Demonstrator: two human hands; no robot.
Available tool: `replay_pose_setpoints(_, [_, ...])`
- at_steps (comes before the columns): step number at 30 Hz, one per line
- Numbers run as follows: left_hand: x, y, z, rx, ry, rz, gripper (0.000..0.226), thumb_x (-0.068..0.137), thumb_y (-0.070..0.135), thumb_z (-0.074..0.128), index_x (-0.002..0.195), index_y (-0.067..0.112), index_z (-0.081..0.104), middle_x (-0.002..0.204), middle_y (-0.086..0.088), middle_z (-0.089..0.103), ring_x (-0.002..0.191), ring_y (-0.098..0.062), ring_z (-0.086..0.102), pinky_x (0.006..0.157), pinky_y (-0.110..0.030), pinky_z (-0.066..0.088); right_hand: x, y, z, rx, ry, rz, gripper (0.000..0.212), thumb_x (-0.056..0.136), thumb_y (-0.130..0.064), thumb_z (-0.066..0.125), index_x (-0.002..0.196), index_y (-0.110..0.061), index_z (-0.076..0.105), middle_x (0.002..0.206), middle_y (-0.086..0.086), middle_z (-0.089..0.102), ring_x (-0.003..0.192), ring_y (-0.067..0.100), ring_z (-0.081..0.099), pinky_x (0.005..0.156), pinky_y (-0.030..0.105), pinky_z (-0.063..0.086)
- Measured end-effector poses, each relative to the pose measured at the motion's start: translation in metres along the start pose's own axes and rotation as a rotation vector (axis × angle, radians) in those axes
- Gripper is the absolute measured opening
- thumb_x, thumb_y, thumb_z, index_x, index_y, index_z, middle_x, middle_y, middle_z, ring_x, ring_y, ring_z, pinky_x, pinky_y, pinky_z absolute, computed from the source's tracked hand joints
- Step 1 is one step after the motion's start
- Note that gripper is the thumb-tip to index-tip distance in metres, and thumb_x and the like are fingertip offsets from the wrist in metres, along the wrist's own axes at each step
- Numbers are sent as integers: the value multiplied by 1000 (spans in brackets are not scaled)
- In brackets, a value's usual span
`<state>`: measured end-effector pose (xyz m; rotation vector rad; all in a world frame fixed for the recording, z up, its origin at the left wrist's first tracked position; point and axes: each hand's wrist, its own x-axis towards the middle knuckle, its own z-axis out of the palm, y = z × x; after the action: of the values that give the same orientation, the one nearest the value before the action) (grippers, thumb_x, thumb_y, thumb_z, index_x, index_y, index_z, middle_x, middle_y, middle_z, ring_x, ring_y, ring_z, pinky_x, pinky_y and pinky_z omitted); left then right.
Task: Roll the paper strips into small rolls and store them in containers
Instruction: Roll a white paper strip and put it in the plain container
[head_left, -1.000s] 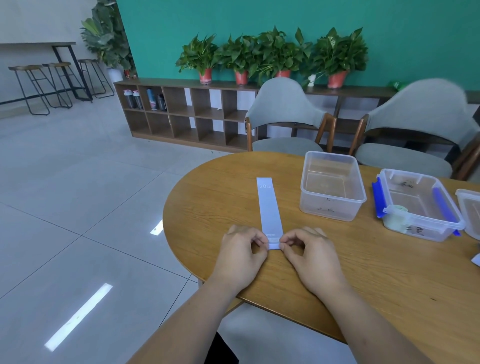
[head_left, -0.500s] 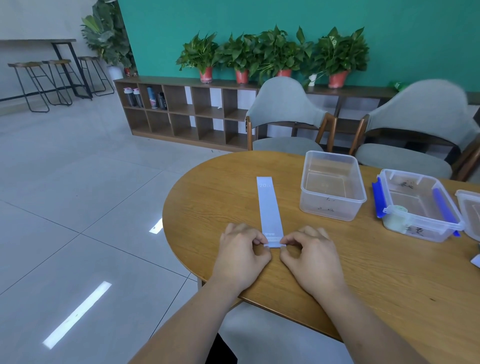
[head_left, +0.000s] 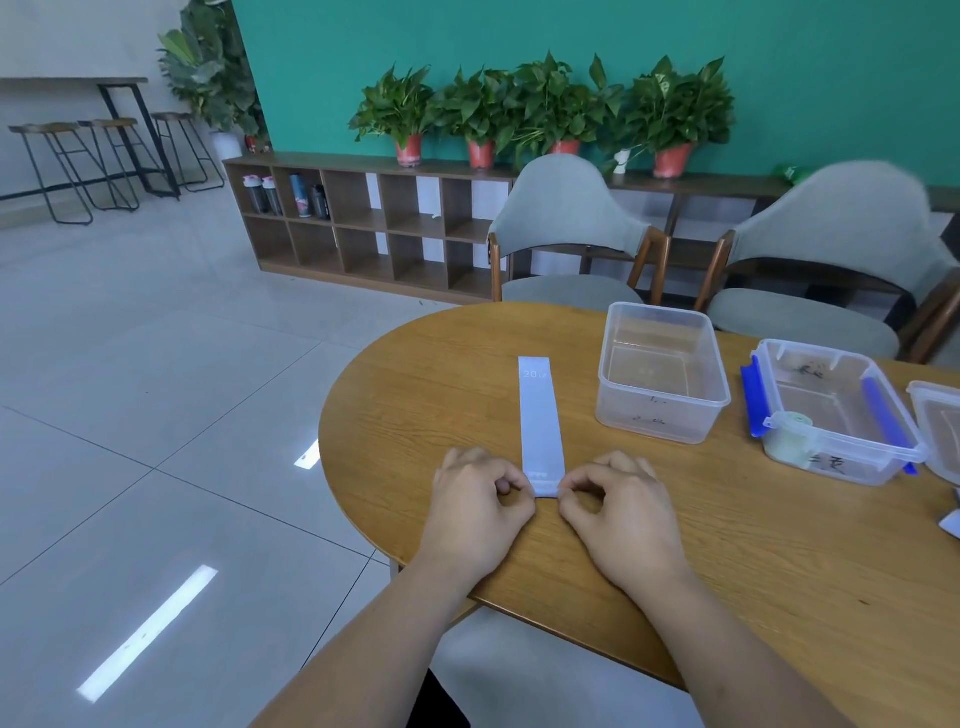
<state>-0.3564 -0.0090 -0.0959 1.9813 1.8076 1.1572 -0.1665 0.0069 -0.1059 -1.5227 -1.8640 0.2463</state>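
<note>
fingers (head_left: 513, 476) still pinching paper strip (head_left: 540, 415) near end, strip unmoved

Both arms are bare. The left forearm (head_left: 374, 639), entering from 7 o'clock, and the right forearm (head_left: 727, 639), from 5 o'clock, show uncovered from the picture's edge to the wrist. The left hand (head_left: 478, 514) and the right hand (head_left: 618, 514) are bare too; a short thumbnail shows on the left. At 6 o'clock, between the arms, sits a small wedge of black garment (head_left: 441, 701) — its kind cannot be told.
</note>
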Motion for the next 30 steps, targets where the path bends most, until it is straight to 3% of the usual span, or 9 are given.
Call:
replay_pose_setpoints(7, [2, -3, 0, -14, 16, -17, 13, 81, 30, 83, 87, 38, 75, 85, 19, 56, 97, -7, 47, 89, -27, 39, 2, 2, -1, 48, 8, 16, 11, 83, -36, 81, 92, -41, 76, 94, -21, 57, 97, 8, 54, 88, 41, 51])
replay_pose_setpoints(14, [1, -1, 0, 31, 14, -5, 3, 87, 34, 76, 88, 37, 77, 86, 19, 55, 98, -10, 46, 91, -31, 41, 1, 1, 2, -19, 12, -7, 7, 87, -39, 75, 94, -40, 76, 96, -18, 58, 99, 9, 52, 89, 42, 50])
replay_pose_setpoints(20, [1, -1, 1, 48, -11, -9, 13, 85, 29, 76, 97, 36, 78, 88, 21, 54, 101, -7, 44, 94, -30, 38, 1, 2, 2, -51, 6, -17, 14, 87, -36, 77, 100, -39, 77, 95, -20, 57, 98, 10, 52, 87, 41, 49])
replay_pose_setpoints(30, [1, -1, 0, 32, 0, -16, 5, 88, 32, 75, 90, 36, 77, 87, 21, 55, 99, -7, 45, 92, -30, 39, 2, 1, 2, -21, -2, 14, 5, 88, -38, 75, 92, -38, 77, 93, -21, 57, 100, 9, 50, 90, 41, 48])
